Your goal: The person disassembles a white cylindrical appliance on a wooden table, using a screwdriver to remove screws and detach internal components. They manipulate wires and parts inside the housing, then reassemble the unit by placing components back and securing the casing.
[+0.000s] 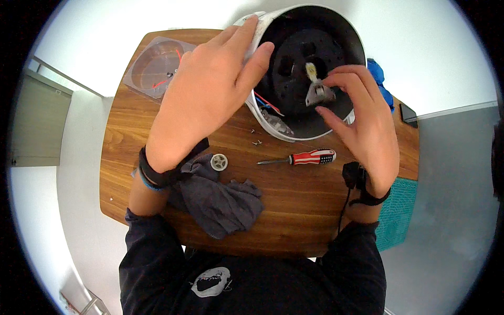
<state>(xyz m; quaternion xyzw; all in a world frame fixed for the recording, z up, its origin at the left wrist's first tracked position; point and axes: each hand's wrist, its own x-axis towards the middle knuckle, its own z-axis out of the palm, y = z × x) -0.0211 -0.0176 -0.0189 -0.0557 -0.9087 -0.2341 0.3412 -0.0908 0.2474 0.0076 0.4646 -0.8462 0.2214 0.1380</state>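
Note:
A white round appliance housing (pixel 358 31) with a black inside stands at the far side of the table, its opening facing me. My left hand (pixel 212 84) is on its left rim, fingers along the outer wall and thumb reaching over the edge. Over the opening, my right hand (pixel 362 102) pinches a small metal bracket (pixel 319 94) between thumb and fingers. A pale yellowish piece (pixel 312 72) sticks up from that bracket. Red and blue wires (pixel 269 105) lie inside the housing's lower left rim. A red, white and black-handled screwdriver (pixel 312 157) lies below the housing.
Small screws (pixel 256 143) lie on the wooden table (pixel 294 210). Near my left wrist are a grey cloth (pixel 220 207) and a small white wheel-like part (pixel 219 162). A clear plastic tray (pixel 152 65) is at left. A teal mat (pixel 397 215), black cable (pixel 344 207) and phone (pixel 408 115) lie right.

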